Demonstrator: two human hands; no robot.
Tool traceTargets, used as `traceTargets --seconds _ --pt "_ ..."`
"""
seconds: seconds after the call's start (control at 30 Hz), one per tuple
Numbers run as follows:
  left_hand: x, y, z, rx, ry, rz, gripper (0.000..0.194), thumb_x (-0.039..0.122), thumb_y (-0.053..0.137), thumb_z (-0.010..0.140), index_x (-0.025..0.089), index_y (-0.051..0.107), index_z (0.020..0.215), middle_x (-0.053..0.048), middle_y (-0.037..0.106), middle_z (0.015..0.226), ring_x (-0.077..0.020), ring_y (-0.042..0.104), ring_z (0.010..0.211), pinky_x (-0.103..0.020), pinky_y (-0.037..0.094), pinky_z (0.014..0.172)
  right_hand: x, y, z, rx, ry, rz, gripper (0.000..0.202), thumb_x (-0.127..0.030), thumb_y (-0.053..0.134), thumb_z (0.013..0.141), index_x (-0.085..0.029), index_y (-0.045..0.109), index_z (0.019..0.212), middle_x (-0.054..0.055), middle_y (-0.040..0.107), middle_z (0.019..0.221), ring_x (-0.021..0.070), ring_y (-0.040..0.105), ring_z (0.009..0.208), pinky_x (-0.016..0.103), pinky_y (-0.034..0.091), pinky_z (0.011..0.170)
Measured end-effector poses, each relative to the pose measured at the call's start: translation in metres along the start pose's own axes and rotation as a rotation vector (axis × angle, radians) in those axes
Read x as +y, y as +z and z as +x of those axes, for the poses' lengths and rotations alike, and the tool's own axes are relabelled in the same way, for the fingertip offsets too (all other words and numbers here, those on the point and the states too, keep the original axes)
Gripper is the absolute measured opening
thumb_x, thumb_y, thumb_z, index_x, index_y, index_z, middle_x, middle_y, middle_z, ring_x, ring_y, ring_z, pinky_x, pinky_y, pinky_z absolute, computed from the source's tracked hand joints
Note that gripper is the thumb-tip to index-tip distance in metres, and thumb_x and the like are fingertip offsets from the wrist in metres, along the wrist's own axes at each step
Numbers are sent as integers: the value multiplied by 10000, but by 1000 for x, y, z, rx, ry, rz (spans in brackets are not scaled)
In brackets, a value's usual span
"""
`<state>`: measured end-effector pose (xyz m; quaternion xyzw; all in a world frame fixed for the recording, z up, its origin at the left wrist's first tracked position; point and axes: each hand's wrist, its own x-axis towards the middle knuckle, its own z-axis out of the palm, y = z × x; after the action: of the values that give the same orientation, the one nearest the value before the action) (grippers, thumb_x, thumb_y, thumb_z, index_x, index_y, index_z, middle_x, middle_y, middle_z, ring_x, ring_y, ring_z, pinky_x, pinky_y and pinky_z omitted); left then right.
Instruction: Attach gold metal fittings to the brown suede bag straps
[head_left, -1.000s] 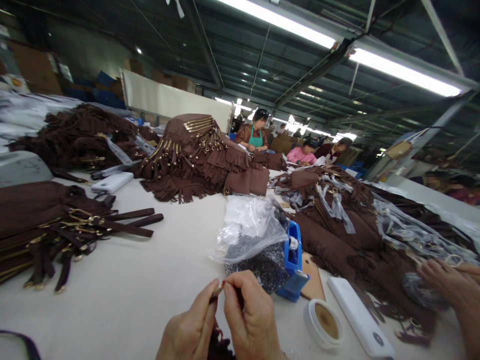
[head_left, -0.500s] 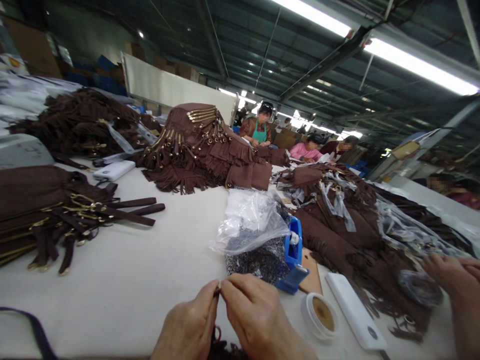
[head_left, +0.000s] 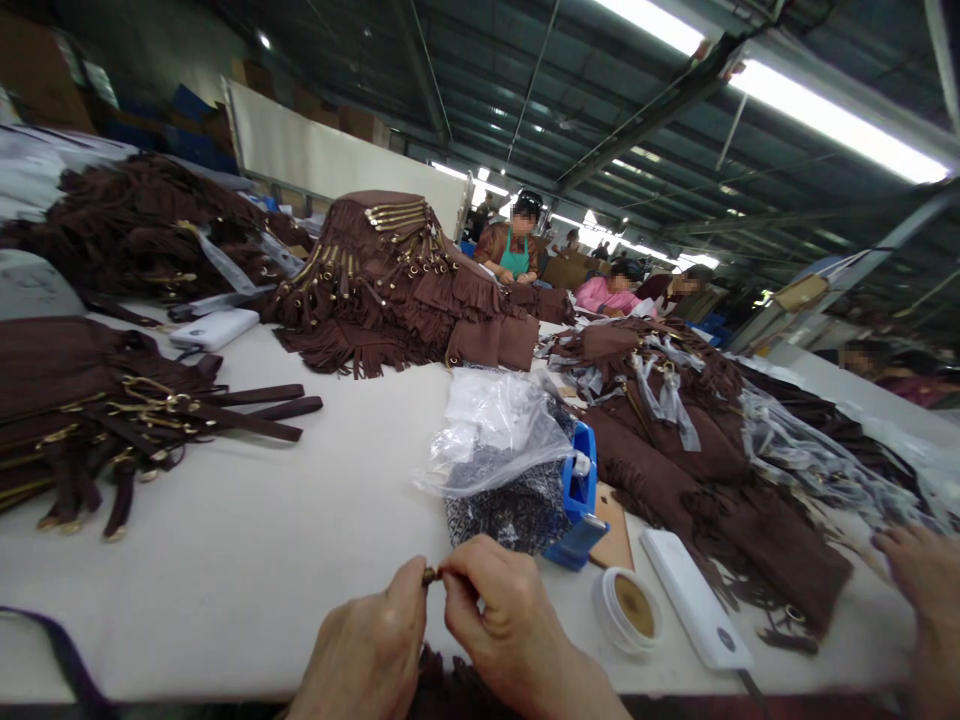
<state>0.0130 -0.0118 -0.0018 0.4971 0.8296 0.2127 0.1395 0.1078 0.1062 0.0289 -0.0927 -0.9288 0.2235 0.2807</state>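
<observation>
My left hand (head_left: 369, 635) and my right hand (head_left: 514, 615) meet at the near edge of the table, fingertips pinched together. Between them shows a small brass-coloured metal fitting (head_left: 430, 576), its kind too small to make out. My left thumb and fingers close on one end of it, and the right thumb and forefinger grip the other. Brown fringed material (head_left: 450, 685) hangs just below my hands, mostly hidden by them. Right of my right hand stands a round tub (head_left: 632, 608) with brownish contents.
Ahead lie a clear plastic bag (head_left: 504, 430), a blue tape dispenser (head_left: 581, 490) and a white oblong device (head_left: 694, 598). Brown fringed bags are piled at centre (head_left: 390, 270), left (head_left: 67, 370) and right (head_left: 675, 470). A co-worker's hand (head_left: 922, 575) reaches in at the right.
My fingertips have drawn slightly apart, exposing more of the metal fitting. At the right, the clear coiled roll no longer shows on the brown bag, and the co-worker's hand has moved lower.
</observation>
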Motion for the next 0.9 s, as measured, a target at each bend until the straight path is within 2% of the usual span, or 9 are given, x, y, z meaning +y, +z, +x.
traceTargets --seconds 0.07,0.2,0.27,0.47,0.67,0.77,0.9 --pt "1 -1 0 -15 -7 0 447 11 262 786 126 535 1121 -72 712 717 -191 675 596 -238 448 520 2 6 -2 42 47 9 215 -99 412 767 -159 604 691 22 612 612 103 550 539 194 377 500" --pt "0 -2 1 3 -19 11 406 72 257 837 172 565 1082 -62 717 726 -196 679 607 -233 433 515 2 9 -6 -18 375 269 180 -199 433 825 -157 583 734 4 613 586 93 558 509 178 411 490" --pt "0 -3 3 8 -31 -13 386 110 240 863 192 580 1025 -45 706 686 -187 671 582 -221 414 496 1 6 -8 -12 435 368 190 -228 422 859 -149 580 788 5 613 605 92 580 525 178 437 509" --pt "-1 -4 5 9 -44 -226 358 180 222 882 212 578 860 -4 623 571 -137 607 495 -177 399 476 -1 2 -10 77 69 201 173 -132 439 872 -143 601 931 48 633 774 119 600 715 210 465 639" --pt "1 -7 5 -45 -167 -512 344 285 241 874 208 546 734 27 506 514 -144 557 477 -204 402 465 1 8 -8 108 -126 1 195 -74 380 871 -143 562 876 55 618 733 146 569 680 236 457 609" --pt "4 -9 5 -76 -217 -680 314 356 305 851 202 516 676 45 461 511 -134 515 466 -206 390 448 1 10 -7 104 -164 -79 179 -72 384 864 -143 548 849 58 601 718 153 558 670 244 448 600" --pt "5 -12 7 -164 -241 -854 324 448 380 800 185 481 640 57 420 497 -113 453 460 -197 368 447 4 16 -7 149 -88 -61 183 -90 370 864 -155 524 789 32 548 661 135 521 612 235 396 543"
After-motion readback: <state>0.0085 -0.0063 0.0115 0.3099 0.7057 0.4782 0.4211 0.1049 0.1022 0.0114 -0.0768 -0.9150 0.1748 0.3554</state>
